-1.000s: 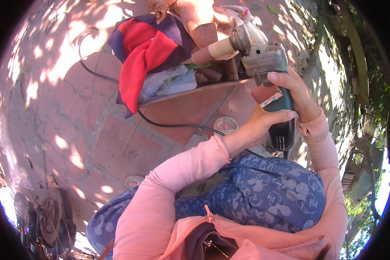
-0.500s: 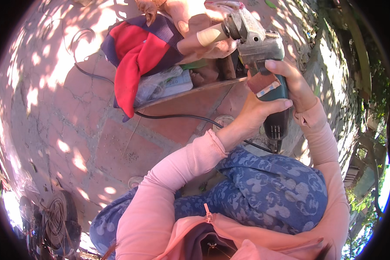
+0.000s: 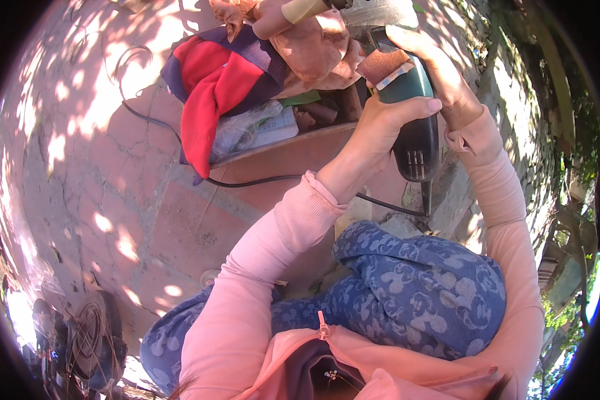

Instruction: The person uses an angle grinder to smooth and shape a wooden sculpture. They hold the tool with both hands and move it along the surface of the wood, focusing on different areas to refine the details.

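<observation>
Gripping the dark green corded power grinder [image 3: 412, 127] from both sides, the left hand [image 3: 373, 137] and right hand [image 3: 440, 70] curl fingers around it, above the red cloth-filled wooden crate [image 3: 293, 150].

Place: outdoor yard | paved ground [image 3: 147, 220] (dappled sun) | trees [image 3: 573, 120] alongside

The power tool [image 3: 412, 127] is showing a smooth, matt dark-green plastic body, with a rough brown sheet of sandpaper [image 3: 382, 65] lying on its far end. To the left, soft red and purple cloth [image 3: 213, 80] is draping over a crinkled glossy plastic bag [image 3: 253, 127], while the ground [image 3: 113, 200] is looking like rough, matt reddish paving.
</observation>
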A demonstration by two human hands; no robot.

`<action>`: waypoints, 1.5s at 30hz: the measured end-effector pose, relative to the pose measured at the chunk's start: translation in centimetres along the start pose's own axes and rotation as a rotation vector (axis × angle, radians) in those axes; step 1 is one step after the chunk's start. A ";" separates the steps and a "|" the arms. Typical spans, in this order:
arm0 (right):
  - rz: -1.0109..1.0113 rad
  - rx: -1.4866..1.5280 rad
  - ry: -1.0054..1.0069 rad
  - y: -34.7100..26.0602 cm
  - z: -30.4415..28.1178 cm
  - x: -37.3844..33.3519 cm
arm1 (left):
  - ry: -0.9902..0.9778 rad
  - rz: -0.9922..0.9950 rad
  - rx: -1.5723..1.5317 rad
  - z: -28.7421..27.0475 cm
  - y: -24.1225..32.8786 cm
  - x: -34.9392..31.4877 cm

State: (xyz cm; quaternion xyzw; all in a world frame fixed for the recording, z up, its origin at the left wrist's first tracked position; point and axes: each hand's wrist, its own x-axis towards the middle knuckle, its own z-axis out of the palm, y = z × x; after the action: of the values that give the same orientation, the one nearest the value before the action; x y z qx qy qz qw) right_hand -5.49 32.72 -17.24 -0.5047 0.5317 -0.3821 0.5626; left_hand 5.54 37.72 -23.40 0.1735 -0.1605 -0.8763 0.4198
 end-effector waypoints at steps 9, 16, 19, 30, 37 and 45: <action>0.467 0.147 -0.030 2.1 -2.2 -5.7 | 0.060 -0.045 -0.044 2.0 -5.6 -3.4; 0.171 0.097 0.109 0.2 -0.5 -1.4 | 0.035 -0.019 0.025 1.4 -1.1 -0.8; 0.201 0.133 -0.170 0.7 -2.0 1.9 | 0.070 -0.116 0.007 1.4 0.9 -0.4; 0.540 0.178 0.023 1.9 -1.6 -6.1 | 0.176 -0.041 -0.028 2.9 -6.2 -3.4; 0.316 0.216 -0.099 2.0 -2.3 0.1 | 0.111 -0.050 0.054 1.9 -0.5 -0.8; 0.371 0.366 -0.115 3.8 -2.7 -3.2 | 0.218 -0.040 0.081 1.8 -4.6 -2.1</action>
State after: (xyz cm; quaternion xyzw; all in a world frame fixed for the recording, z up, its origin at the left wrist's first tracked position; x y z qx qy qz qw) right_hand -8.98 36.17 -20.10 -0.3092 0.5044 -0.3330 0.7342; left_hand 2.82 42.33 -23.43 0.2876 -0.1458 -0.8532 0.4099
